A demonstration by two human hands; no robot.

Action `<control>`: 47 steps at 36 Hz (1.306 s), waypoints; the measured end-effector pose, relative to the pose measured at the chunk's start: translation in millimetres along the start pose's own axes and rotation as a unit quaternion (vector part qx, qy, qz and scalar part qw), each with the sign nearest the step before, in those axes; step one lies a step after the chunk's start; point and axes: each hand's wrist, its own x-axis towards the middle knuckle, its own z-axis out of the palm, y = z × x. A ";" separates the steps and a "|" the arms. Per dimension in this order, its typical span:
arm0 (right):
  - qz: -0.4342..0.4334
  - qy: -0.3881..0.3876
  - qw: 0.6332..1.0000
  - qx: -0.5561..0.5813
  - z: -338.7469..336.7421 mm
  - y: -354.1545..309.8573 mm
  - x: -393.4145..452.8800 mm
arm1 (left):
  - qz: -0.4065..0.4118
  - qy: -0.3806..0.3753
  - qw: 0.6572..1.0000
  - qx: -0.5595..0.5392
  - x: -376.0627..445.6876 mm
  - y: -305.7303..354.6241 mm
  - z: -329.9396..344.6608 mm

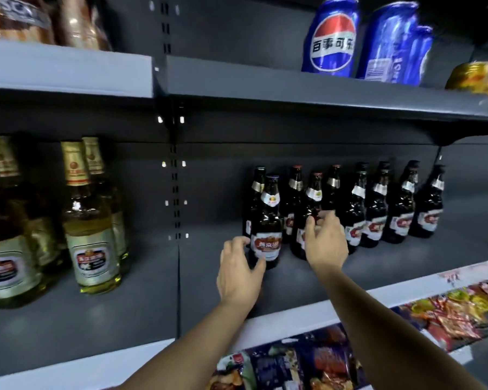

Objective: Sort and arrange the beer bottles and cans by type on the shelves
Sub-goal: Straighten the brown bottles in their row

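Several dark brown beer bottles point(375, 209) with red-and-white labels stand in a row on the right half of the grey middle shelf point(124, 319). The nearest one point(266, 229) stands at the row's left end. My left hand point(240, 271) curls around its base, thumb and fingers at the glass without clearly closing on it. My right hand point(326, 240) reaches to the second front bottle point(312, 198), fingers loosely spread against its body. Clear bottles of pale yellow beer point(89, 226) with gold foil necks stand at the shelf's left.
Blue cola cans point(333, 38) and a gold can point(475, 77) sit on the upper shelf, with brown packaged goods point(20, 21) at its left. Snack packets point(448, 313) fill the shelf below. Bare shelf lies between the two beer groups.
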 end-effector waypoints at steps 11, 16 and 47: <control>0.029 -0.009 0.996 -0.087 -69.0 97.2 30.0 | 0.091 -0.099 0.990 0.031 -10.4 66.4 99.0; 0.053 0.004 0.988 -0.146 -119.6 157.0 48.9 | 0.121 -0.141 0.983 0.004 -22.5 106.7 159.2; 0.027 -0.202 0.978 -0.047 -193.2 413.6 284.9 | -0.044 -0.079 0.991 -0.096 29.2 311.7 474.2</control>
